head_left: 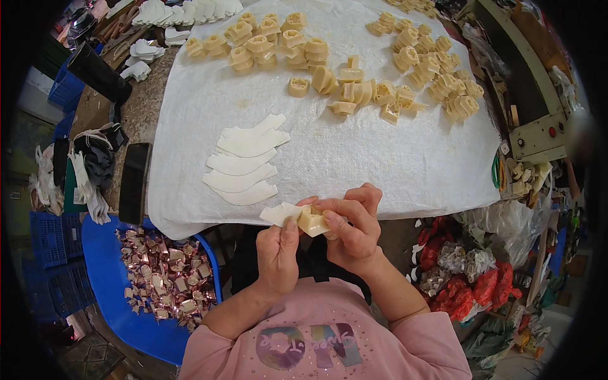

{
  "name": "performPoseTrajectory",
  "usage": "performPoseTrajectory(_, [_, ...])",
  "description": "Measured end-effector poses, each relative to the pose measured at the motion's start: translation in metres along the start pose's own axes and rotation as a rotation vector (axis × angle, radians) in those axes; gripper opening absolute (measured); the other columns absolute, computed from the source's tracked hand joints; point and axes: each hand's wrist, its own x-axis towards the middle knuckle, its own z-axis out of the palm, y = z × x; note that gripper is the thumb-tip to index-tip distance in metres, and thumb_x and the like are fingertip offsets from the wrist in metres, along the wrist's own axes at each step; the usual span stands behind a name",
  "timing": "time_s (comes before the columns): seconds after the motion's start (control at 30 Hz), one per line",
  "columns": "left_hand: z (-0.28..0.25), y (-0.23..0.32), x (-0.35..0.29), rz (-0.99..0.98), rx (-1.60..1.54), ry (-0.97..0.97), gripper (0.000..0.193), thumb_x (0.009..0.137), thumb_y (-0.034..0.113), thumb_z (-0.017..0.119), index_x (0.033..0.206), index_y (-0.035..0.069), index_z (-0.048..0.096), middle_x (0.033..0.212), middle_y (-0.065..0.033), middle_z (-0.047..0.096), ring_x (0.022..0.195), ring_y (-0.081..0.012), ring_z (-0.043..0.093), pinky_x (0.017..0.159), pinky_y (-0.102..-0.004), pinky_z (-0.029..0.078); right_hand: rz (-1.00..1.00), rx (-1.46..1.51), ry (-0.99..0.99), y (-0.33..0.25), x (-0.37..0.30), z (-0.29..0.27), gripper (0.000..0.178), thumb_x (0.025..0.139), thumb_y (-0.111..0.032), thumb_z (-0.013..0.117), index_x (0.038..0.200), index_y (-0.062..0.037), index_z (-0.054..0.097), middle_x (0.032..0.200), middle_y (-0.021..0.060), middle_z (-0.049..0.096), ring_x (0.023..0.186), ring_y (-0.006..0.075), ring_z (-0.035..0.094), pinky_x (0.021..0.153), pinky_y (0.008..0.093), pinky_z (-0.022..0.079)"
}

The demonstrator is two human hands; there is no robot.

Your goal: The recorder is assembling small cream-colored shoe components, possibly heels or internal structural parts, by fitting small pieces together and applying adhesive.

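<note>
At the table's near edge my two hands meet over one cream plastic piece (pixel 311 221), a small blocky moulded part. My left hand (pixel 278 256) pinches a white curved sheet piece (pixel 278 213) against its left side, thumb on top. From the right, my right hand (pixel 356 229) grips the cream piece with thumb and fingers. Just beyond my left hand, several more white curved sheet pieces (pixel 242 163) lie overlapped in a column on the white woven cloth (pixel 329 152).
Cream moulded pieces (pixel 266 44) sit in heaps at the far side, with more (pixel 437 69) at the right. A phone (pixel 135 182) and a black cylinder (pixel 99 73) lie left. A blue tub (pixel 104 272) holds shiny pinkish pieces (pixel 168 275). Red plastic bags (pixel 472 288) crowd the lower right.
</note>
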Motion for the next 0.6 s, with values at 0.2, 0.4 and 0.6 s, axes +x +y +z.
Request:
performPoseTrajectory(0.2, [-0.011, 0.024, 0.008, -0.031, 0.364, -0.016, 0.037, 0.098, 0.018, 0.035, 0.109, -0.01, 0.056, 0.092, -0.0115, 0.065, 0.082, -0.0149, 0.061, 0.078, -0.0247, 0.046, 0.03, -0.069, -0.046, 0.001, 0.003, -0.004, 0.031, 0.06, -0.004, 0.066, 0.089, -0.0117, 0.059, 0.091, 0.0012, 0.061, 0.078, 0.0217, 0.046, 0.073, 0.0396, 0.028])
performPoseTrajectory(0.4, [-0.022, 0.022, 0.01, 0.124, 0.269, 0.094, 0.029, 0.096, 0.016, 0.043, 0.105, -0.008, 0.057, 0.084, -0.0115, 0.065, 0.08, -0.018, 0.063, 0.075, -0.0278, 0.048, 0.102, -0.325, -0.249, -0.006, 0.012, -0.015, 0.028, 0.058, -0.007, 0.066, 0.085, -0.0137, 0.062, 0.083, -0.0012, 0.055, 0.081, 0.0199, 0.048, 0.078, 0.0442, 0.025])
performPoseTrajectory(0.6, [-0.017, 0.007, 0.017, 0.204, 0.321, -0.011, 0.038, 0.094, 0.023, 0.05, 0.115, -0.009, 0.052, 0.112, -0.016, 0.057, 0.103, -0.0196, 0.056, 0.085, -0.0283, 0.045, 0.08, -0.331, -0.232, -0.006, 0.008, -0.017, 0.027, 0.06, -0.007, 0.065, 0.086, -0.0144, 0.062, 0.082, -0.0021, 0.054, 0.082, 0.0194, 0.049, 0.082, 0.0459, 0.025])
